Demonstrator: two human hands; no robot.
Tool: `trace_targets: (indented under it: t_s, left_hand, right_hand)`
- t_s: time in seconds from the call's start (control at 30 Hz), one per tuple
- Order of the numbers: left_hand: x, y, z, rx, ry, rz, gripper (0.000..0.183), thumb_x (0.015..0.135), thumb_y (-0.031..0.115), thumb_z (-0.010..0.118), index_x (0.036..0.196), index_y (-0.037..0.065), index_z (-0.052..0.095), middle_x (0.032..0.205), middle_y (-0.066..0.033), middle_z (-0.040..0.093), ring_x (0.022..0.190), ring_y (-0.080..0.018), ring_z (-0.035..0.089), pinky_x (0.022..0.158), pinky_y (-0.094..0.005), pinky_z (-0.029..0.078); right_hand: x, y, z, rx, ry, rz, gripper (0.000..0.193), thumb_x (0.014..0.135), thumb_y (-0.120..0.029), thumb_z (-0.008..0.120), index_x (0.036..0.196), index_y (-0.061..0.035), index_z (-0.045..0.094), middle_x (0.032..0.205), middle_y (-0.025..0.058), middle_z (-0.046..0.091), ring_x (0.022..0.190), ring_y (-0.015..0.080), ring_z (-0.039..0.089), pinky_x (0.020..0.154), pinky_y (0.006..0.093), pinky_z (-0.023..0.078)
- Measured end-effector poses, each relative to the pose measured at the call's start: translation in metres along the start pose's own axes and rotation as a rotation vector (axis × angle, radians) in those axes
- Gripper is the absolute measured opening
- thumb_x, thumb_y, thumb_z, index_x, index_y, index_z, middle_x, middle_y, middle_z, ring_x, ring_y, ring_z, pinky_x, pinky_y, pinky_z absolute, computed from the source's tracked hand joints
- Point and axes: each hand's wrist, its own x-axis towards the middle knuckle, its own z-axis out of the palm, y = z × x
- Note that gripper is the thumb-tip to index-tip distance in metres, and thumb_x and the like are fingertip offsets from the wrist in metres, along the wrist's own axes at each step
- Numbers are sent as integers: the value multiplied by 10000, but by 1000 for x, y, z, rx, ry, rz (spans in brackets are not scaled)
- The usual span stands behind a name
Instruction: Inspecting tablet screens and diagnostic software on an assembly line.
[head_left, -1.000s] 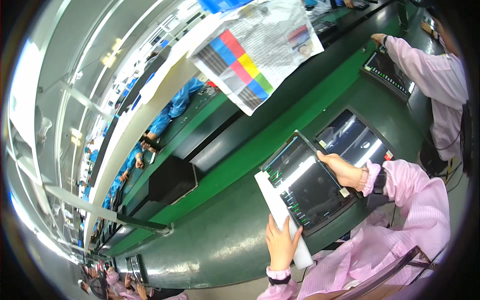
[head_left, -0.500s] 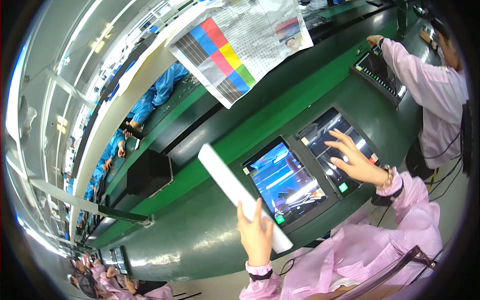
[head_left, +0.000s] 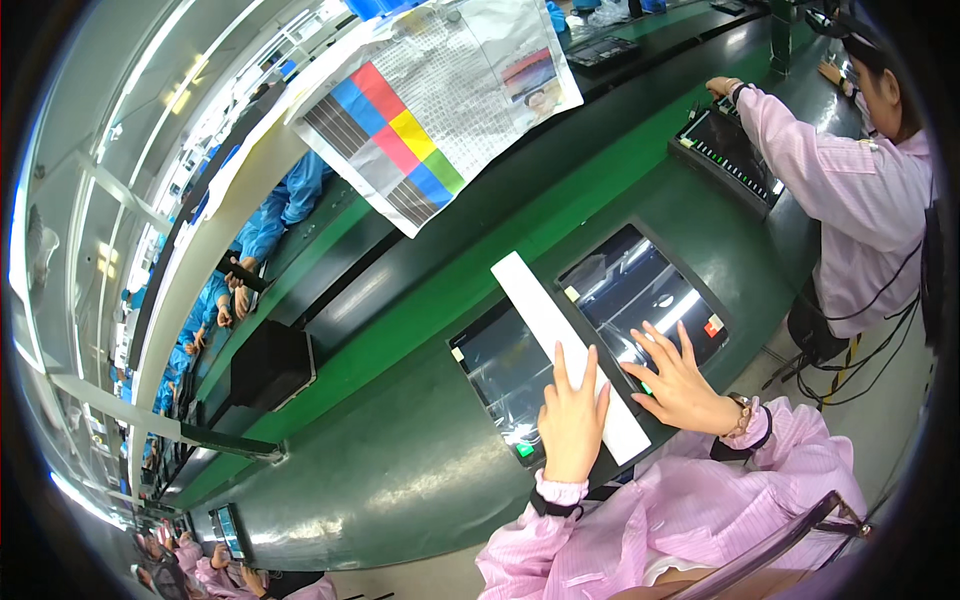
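Observation:
A long white strip (head_left: 545, 318) lies slantwise over the right part of the left black-screened tablet-like panel (head_left: 500, 365). My left hand (head_left: 572, 428) is on the strip's near half, its fingers and thumb against it. Right of the strip is a second dark glossy panel (head_left: 625, 285), with light reflections across its screen. My right hand (head_left: 690, 392) is spread over this panel's near end, holding nothing; whether its fingertips touch the screen I cannot tell. A small green label (head_left: 524, 449) shows at the left panel's near corner, and a red tag (head_left: 713, 326) marks the right panel.
A printed sheet with coloured blocks (head_left: 410, 125) hangs beyond the bench (head_left: 380, 460). A black box (head_left: 272, 365) stands at the left. At the right, a co-worker in a pink sleeve (head_left: 800, 140) handles a dark tray-like device (head_left: 725, 160). Cables (head_left: 860, 345) hang below there.
My left hand has moved right with the white strip, from the left panel's outer side onto its right part. My right hand has come down toward the right panel's near end.

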Motion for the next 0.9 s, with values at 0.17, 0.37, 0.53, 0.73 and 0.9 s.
trace_targets:
  t_s: [0.17, 0.37, 0.53, 0.73, 0.9]
  left_hand:
    - [-53, -26, -16, -70, 72, -68, 597, 779, 145, 695, 1330, 131, 465, 1411, -250, 294, 859, -275, 499, 807, -386, 430]
    - [-122, -68, 26, 18, 234, -118, 464, 787, 70, 675, 1218, 142, 519, 1351, -162, 410, 1041, -296, 470, 875, -406, 365]
    - [-130, -74, 34, 48, 212, -78, 416, 774, 31, 681, 1138, 165, 530, 1312, -83, 465, 1067, -271, 454, 882, -390, 335]
    - [-131, -77, 34, 31, 184, -143, 388, 771, 64, 697, 1091, 89, 479, 1293, -14, 530, 1047, -213, 463, 896, -361, 291]
    - [-133, -75, 35, 28, 234, -176, 354, 766, 79, 707, 1017, 73, 458, 1260, -17, 567, 1056, -205, 459, 892, -355, 276]
  right_hand:
    - [14, 1, 11, -53, -11, -9, 504, 737, -100, 658, 1213, -24, 507, 1393, 246, 305, 1363, 369, 209, 1045, 673, 83]
    - [24, 0, 25, -175, 50, -10, 562, 720, -11, 584, 1272, -59, 491, 1396, 255, 316, 1354, 378, 237, 1051, 656, 99]
    - [29, -2, 29, -256, 78, -42, 595, 697, 27, 538, 1271, -131, 524, 1405, 221, 326, 1351, 357, 260, 1054, 653, 97]
    - [15, 11, 19, -373, 116, 74, 619, 728, -37, 590, 1324, -162, 481, 1442, 211, 280, 1359, 350, 244, 1070, 617, 102]
    - [29, 37, -12, -253, 176, 230, 682, 800, -194, 621, 1410, -97, 332, 1453, 194, 271, 1360, 358, 232, 1099, 547, 104]
